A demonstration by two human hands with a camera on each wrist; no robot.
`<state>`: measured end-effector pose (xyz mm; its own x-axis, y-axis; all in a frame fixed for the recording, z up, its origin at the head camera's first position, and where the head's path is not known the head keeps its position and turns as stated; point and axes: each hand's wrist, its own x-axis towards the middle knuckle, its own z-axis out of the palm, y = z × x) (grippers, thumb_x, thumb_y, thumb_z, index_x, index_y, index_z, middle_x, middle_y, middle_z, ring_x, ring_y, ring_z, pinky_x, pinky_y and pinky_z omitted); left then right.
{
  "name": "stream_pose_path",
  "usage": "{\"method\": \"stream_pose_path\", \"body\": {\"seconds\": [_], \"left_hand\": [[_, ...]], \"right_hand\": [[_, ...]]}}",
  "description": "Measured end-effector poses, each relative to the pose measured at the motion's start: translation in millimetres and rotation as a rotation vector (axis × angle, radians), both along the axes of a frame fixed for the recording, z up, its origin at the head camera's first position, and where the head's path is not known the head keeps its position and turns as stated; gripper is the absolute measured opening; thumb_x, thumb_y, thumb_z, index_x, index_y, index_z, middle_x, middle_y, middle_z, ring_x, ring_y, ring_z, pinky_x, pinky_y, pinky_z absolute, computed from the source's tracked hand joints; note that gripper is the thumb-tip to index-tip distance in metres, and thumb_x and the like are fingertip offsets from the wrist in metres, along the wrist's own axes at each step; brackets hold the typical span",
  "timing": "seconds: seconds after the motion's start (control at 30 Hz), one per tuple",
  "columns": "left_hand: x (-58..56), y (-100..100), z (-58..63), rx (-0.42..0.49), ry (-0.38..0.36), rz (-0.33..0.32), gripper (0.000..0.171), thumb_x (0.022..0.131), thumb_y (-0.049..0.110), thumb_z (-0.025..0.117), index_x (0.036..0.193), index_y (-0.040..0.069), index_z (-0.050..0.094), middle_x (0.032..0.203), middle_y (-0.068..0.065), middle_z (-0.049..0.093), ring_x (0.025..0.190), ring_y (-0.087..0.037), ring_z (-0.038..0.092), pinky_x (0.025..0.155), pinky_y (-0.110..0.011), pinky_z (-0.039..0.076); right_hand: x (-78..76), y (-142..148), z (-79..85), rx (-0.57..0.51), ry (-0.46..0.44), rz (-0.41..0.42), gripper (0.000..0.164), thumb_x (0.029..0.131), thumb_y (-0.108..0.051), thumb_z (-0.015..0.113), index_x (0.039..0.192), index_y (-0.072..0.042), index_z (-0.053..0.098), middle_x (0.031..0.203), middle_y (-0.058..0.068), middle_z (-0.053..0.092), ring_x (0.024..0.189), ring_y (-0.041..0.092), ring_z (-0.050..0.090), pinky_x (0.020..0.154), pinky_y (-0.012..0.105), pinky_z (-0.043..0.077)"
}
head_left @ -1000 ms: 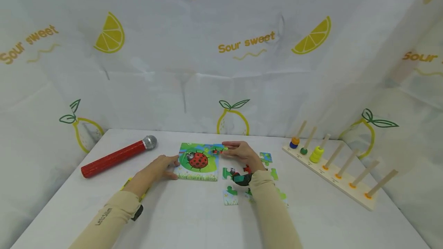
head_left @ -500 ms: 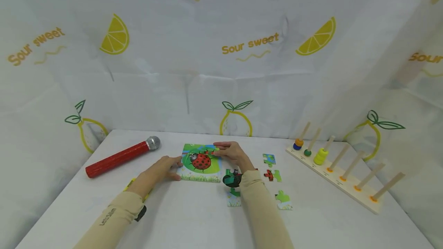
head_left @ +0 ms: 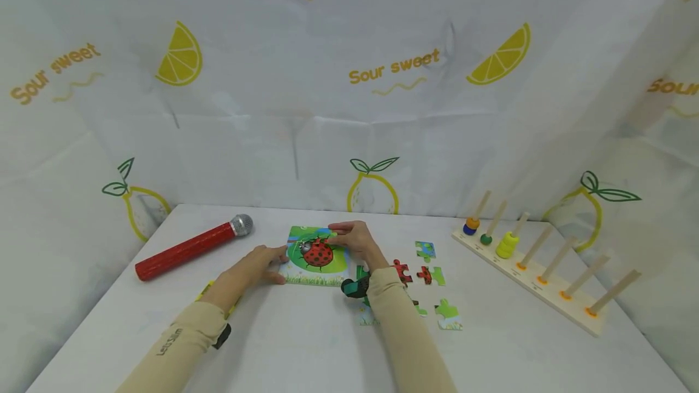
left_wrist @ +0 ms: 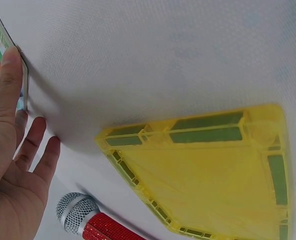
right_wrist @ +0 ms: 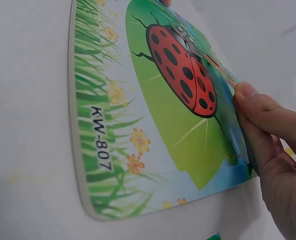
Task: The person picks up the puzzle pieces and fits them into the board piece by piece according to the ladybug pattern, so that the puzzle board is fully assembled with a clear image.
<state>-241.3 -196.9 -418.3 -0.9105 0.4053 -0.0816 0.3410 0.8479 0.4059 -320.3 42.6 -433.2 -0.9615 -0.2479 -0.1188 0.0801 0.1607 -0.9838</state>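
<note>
A flat ladybug picture board [head_left: 317, 280] lies on the table between my hands. My left hand [head_left: 253, 268] rests at its left edge; the left wrist view shows the thumb [left_wrist: 9, 75] touching the corner, with the other fingers fairly straight. Over the board's upper part, my right hand [head_left: 352, 240] pinches a small puzzle piece [right_wrist: 221, 67], seen almost edge-on in the right wrist view. How that piece meets the board is unclear. Right of the board lie several loose puzzle pieces [head_left: 425, 251], some hidden by my right forearm.
A red microphone [head_left: 188, 250] lies at the back left. Beside my left wrist is a yellow see-through square tile [left_wrist: 202, 170], mostly hidden in the head view. A wooden peg stand [head_left: 530, 278] with coloured beads spans the right side. A printed cloth hangs behind the table.
My right hand has moved left over the board, carrying the puzzle piece. More loose pieces show to the right of the forearm. My left hand has stayed at the board's edge.
</note>
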Motion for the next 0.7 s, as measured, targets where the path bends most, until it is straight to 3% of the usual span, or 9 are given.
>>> {"method": "stream_pose_path", "body": {"seconds": [0.1,0.2,0.4,0.7], "left_hand": [[0.7,0,0.3,0.002,0.019,-0.007,0.053,0.079,0.019,0.077,0.124,-0.002,0.06,0.12,-0.014,0.064,0.115,-0.037,0.052,0.102,-0.049,0.039],[1.7,0,0.8,0.001,0.035,-0.011,0.051,0.079,0.019,0.077,0.123,-0.002,0.06,0.118,-0.013,0.065,0.113,-0.036,0.053,0.1,-0.049,0.041],[2.8,-1,1.1,0.009,0.008,0.0,0.06,0.081,0.019,0.076,0.131,-0.004,0.053,0.118,-0.009,0.065,0.118,-0.036,0.05,0.103,-0.049,0.038],[2.6,-1,1.6,0.005,-0.017,0.03,0.06,0.081,0.018,0.076,0.132,-0.003,0.053,0.119,-0.008,0.063,0.118,-0.035,0.049,0.104,-0.049,0.037]], "right_hand": [[0.0,-3,-1.0,0.025,0.025,-0.014,0.035,0.078,0.007,0.074,0.113,0.006,0.067,0.104,0.02,0.069,0.09,0.017,0.065,0.075,0.028,0.056],[1.0,-6,-2.0,0.049,0.052,-0.018,0.035,0.078,0.006,0.075,0.112,0.007,0.068,0.103,0.021,0.069,0.093,0.022,0.065,0.075,0.029,0.056],[4.2,-11,0.2,0.096,0.082,-0.018,0.035,0.078,0.007,0.075,0.111,0.008,0.067,0.108,0.023,0.067,0.106,0.032,0.062,0.079,0.033,0.056],[5.9,-15,4.5,0.185,0.136,-0.024,0.032,0.076,0.006,0.076,0.108,0.007,0.069,0.109,0.021,0.067,0.103,0.033,0.062,0.083,0.036,0.055]]}}
